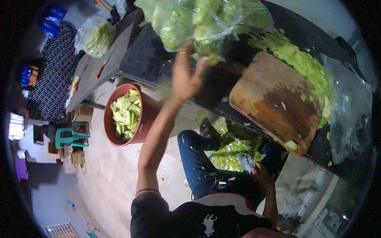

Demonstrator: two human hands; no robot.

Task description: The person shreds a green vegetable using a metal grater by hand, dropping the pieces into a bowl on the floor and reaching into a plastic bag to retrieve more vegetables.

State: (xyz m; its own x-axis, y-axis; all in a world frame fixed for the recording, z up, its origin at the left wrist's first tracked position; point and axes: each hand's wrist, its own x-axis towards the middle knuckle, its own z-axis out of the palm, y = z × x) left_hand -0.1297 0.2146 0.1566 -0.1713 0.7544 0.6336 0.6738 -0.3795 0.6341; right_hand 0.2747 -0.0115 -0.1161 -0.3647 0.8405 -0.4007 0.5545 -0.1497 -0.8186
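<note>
My left hand (186, 77) is stretched forward over the table, fingers and thumb apart, at the near edge of a clear plastic bag (208, 20) full of whole pale-green vegetables. Its fingertips overlap the bag; whether they press on it is hard to tell. Low by my lap, my right hand (263, 175) grips a whitish slotted tool (246, 162), too blurred to name exactly. Beneath that tool, green peelings (226, 153) lie heaped between my legs. Left of my knees stands a red bucket (107, 119) with cut pale-green pieces (126, 114) inside.
On the dark table (143, 56) rests a stained wooden cutting board (259, 80), bordered by shredded greens (300, 65) and a clear plastic sheet (348, 110). A side table holds another filled bag (98, 37) and a red-handled knife (101, 70). Farther left is a green plastic chair (70, 136).
</note>
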